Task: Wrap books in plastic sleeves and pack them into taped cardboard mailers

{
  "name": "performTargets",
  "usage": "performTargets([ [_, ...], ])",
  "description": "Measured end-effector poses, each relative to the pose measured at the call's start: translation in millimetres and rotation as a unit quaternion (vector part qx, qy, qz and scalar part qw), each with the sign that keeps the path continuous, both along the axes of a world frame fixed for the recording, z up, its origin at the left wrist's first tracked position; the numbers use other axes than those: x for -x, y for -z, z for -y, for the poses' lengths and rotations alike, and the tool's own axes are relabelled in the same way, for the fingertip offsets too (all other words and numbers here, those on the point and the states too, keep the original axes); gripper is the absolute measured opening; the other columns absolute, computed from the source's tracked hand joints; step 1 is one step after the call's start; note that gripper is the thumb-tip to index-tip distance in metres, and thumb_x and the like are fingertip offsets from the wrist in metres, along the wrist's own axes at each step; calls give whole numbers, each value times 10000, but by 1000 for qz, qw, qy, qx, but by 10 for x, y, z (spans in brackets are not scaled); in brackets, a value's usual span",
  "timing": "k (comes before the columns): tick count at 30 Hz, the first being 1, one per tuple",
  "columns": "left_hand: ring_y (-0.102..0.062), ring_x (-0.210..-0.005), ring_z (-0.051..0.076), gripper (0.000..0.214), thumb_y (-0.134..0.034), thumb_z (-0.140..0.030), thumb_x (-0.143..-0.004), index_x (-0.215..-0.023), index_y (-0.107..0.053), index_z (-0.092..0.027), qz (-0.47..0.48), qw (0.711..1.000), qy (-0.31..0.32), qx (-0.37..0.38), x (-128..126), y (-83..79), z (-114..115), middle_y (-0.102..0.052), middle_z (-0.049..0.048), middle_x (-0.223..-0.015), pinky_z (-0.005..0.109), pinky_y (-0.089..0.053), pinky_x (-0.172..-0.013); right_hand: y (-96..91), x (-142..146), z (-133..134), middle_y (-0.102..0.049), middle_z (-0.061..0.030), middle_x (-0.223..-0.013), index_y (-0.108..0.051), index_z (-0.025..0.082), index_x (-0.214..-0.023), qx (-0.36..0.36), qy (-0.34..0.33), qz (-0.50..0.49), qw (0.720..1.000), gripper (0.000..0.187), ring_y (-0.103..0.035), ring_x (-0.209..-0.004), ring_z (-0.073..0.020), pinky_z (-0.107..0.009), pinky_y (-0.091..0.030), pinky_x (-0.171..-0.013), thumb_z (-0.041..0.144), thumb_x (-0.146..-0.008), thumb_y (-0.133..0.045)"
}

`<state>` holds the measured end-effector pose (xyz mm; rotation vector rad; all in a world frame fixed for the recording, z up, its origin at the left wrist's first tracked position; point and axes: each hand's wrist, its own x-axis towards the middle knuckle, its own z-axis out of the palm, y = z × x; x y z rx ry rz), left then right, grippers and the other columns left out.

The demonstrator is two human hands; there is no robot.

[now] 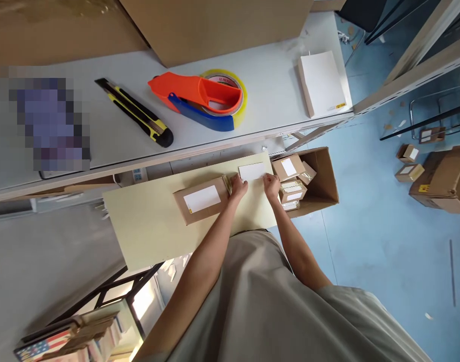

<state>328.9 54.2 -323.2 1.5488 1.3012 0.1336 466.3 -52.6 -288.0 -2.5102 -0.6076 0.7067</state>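
Observation:
Both hands are at a small white rectangular label [251, 172] over the right end of a pale yellow board [147, 216]. My left hand [238, 189] pinches at its lower left corner, beside the taped end of a cardboard box [182, 202]. That box lies on the board with a similar white label [202, 199] on its top. My right hand [271, 186] has its fingers closed at the label's lower right corner, near the board's right edge. Fingertips partly hide both corners.
An open carton [322, 176] with several small labelled boxes stands right of the board. On the grey table [267, 100] lie a utility knife [137, 113], a tape dispenser [199, 98] and a stack of white labels [322, 83]. Another carton [441, 176] is on the blue floor.

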Motion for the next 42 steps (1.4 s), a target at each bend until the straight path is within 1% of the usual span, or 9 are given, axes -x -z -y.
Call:
performTargets([
  [7, -617, -1299, 349, 321, -684, -87, -886, -1172, -632, -226, -12, 999, -39, 17, -45, -48, 115, -614, 174, -1298, 524, -539, -1187, 35, -45, -55, -764, -191, -1261, -807, 164, -1299, 21, -7, -14, 1000, 387, -761, -1053, -284, -408, -592, -1043, 335, -1071, -545],
  [13, -648, -1363, 323, 394, -745, -132, -929, -1308, -665, -205, -32, 995, -89, 0, -140, -292, 173, -644, 183, -1444, 444, -521, -1229, 121, -44, -74, -776, -199, -1311, -782, 130, -1376, 6, 12, -7, 1000, 411, -784, -1066, -279, -387, -596, -1030, 344, -1088, -581],
  [20, -802, -1113, 251, 125, -705, -331, -1052, -1032, -760, -220, -25, 984, -171, 37, -255, -635, 82, -856, 116, -1173, 345, -595, -1040, 129, -112, -29, -775, -213, -1357, -766, 141, -1323, -31, 36, -6, 999, 399, -763, -1131, -313, -485, -609, -1096, 418, -1074, -621],
  [22, -813, -1106, 253, 132, -711, -332, -1041, -1010, -779, -224, -14, 986, -164, 29, -290, -713, 75, -871, 102, -1143, 344, -603, -1029, 67, -106, -28, -695, -239, -1534, -714, 141, -1456, -55, -22, -1, 998, 470, -706, -1355, -340, -507, -561, -1202, 363, -1048, -648],
  [25, -826, -1105, 258, 158, -712, -334, -1037, -1020, -811, -212, 23, 990, -141, 9, -365, -811, 102, -881, 102, -1120, 351, -614, -1039, -42, -46, -56, -487, -226, -1788, -582, 168, -1650, -100, -184, -1, 978, 749, -433, -1687, -375, -560, -418, -1361, 296, -939, -779],
  [28, -827, -1143, 277, 274, -636, -374, -1100, -1087, -837, -188, 61, 993, -96, -15, -433, -867, 134, -877, 127, -1178, 394, -621, -1083, -121, -10, -101, -450, -237, -1816, -529, 152, -1683, -125, -214, -10, 969, 850, -377, -1726, -388, -596, -360, -1399, 272, -895, -822],
  [33, -658, -1502, 307, 458, -481, -168, -1093, -1450, -769, -161, 11, 990, 88, -107, -462, -824, 67, -731, 161, -1577, 466, -485, -1323, -177, -220, -70, -753, -202, -1448, -695, 172, -1362, -234, -12, -16, 972, 461, -668, -1396, -315, -505, -496, -1281, 448, -998, -762],
  [38, -417, -1691, 359, 832, -524, -18, -937, -1764, -465, -92, -96, 903, 390, -154, -572, -704, -28, -275, 142, -1920, 504, -433, -1355, -137, -545, 46, -780, -86, -1077, -678, 216, -1065, -299, 132, -17, 945, 377, -714, -1028, -240, -415, -600, -1021, 592, -1034, -662],
  [42, -382, -1706, 353, 973, -502, 17, -899, -1840, -277, -79, -147, 864, 456, -152, -717, -611, -15, -169, 123, -1947, 507, -458, -1330, 57, -684, 55, -721, -53, -928, -637, 225, -943, -273, 159, -27, 948, 389, -659, -921, -228, -384, -576, -932, 599, -1047, -618],
])
